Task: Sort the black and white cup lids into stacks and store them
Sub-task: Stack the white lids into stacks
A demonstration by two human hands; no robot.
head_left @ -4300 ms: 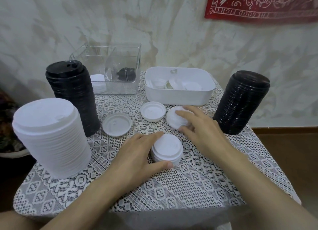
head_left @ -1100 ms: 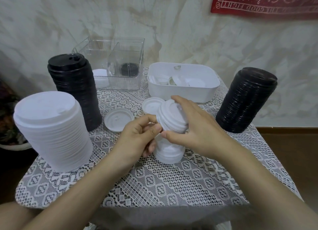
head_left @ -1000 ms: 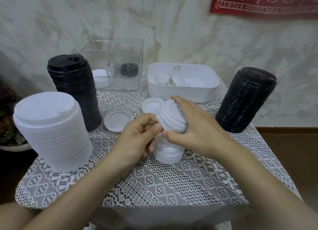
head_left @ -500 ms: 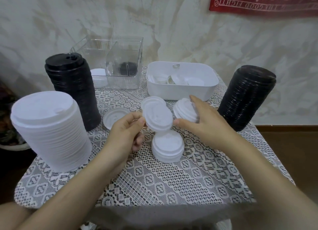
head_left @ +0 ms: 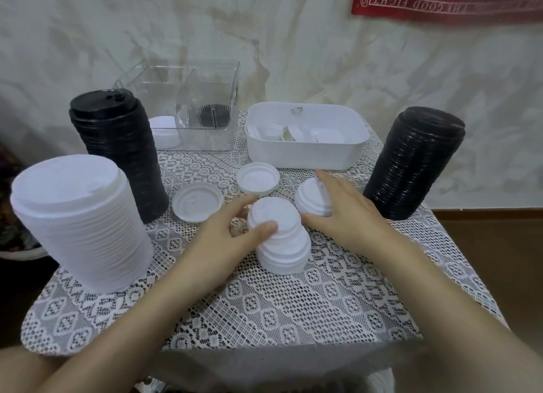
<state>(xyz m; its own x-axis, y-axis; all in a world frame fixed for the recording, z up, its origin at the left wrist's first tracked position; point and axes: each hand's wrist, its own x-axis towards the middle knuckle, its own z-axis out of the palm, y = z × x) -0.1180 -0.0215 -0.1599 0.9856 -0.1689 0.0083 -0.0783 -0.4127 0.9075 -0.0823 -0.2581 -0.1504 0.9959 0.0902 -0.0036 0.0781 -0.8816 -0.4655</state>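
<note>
Evidently the sorting is well advanced but the storing is hardly begun: a tall white stack (head_left: 79, 231) is stood at eight o'clock on the tabletop (head_left: 293, 304), a tall black stack (head_left: 117, 157) at ten o'clock and a second black stack (head_left: 414, 169) at three o'clock, and only a few lids of each colour are seen in the clear divided container (head_left: 205, 139) at eleven o'clock. Left to be dealt with, it is judged, are the white lids lying loose in the white tub (head_left: 305, 157) at one o'clock, an upturned lid (head_left: 197, 202) and a second upturned lid (head_left: 258, 177) just past the centre, and two short piles near the centre. The small white stack (head_left: 283, 253) is set at the middle of the tabletop, and its top lid (head_left: 274, 216), sat slightly askew towards ten o'clock, is pinched by the left hand (head_left: 229, 242): the thumb is pressed on the lid's near edge and the fingers (head_left: 242, 203) are reached round its far side. A smaller pile (head_left: 311, 201) is placed just beside the stack, at two o'clock of it, and is covered by the right hand (head_left: 346, 216), whose fingers (head_left: 329, 181) are laid nearly straight across its top with the thumb against its near rim; no closed grip is shown there. The top lid is judged to need squaring before the piles are merged.
</note>
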